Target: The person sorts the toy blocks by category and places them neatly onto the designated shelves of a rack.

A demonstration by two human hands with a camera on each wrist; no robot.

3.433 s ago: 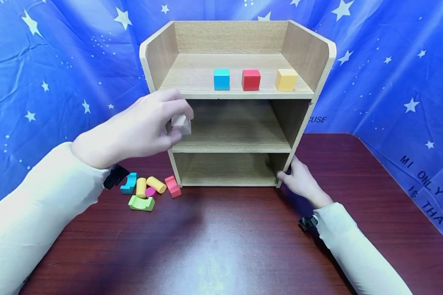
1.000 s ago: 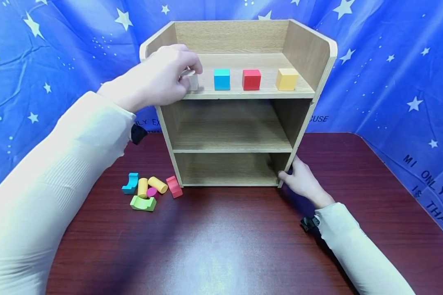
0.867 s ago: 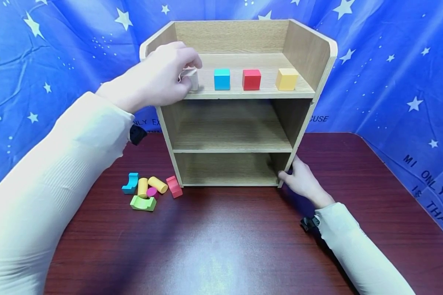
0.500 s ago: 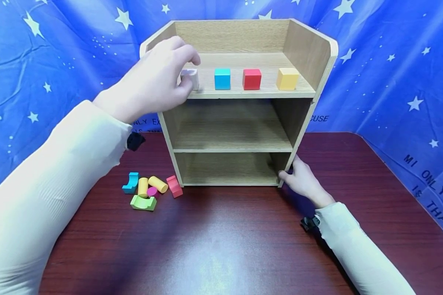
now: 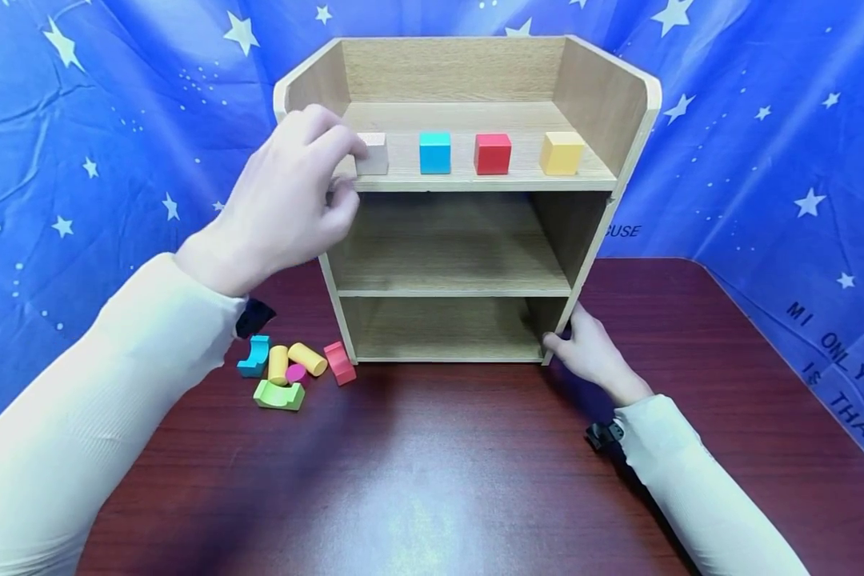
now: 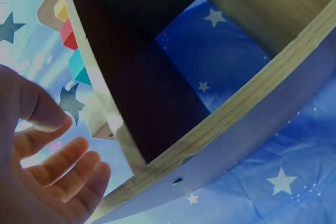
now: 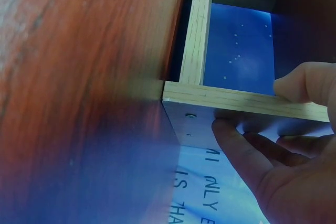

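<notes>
The left hand (image 5: 277, 196), its fingers loosely curved and holding nothing, hangs just beside the white cube (image 5: 375, 156), which sits leftmost in a row of 4 on the top board of the wooden shelf unit (image 5: 454, 248), followed by the blue cube (image 5: 435, 156), red cube (image 5: 492, 156) and yellow cube (image 5: 562, 154). The right hand (image 5: 592, 358) grips the unit's right side panel (image 7: 247, 101) low down, thumb inside, fingers outside. Left of the unit, 2 yellow cylinders (image 5: 278, 366) and a green arch block (image 5: 279, 395) lie on the table (image 5: 418, 464).
</notes>
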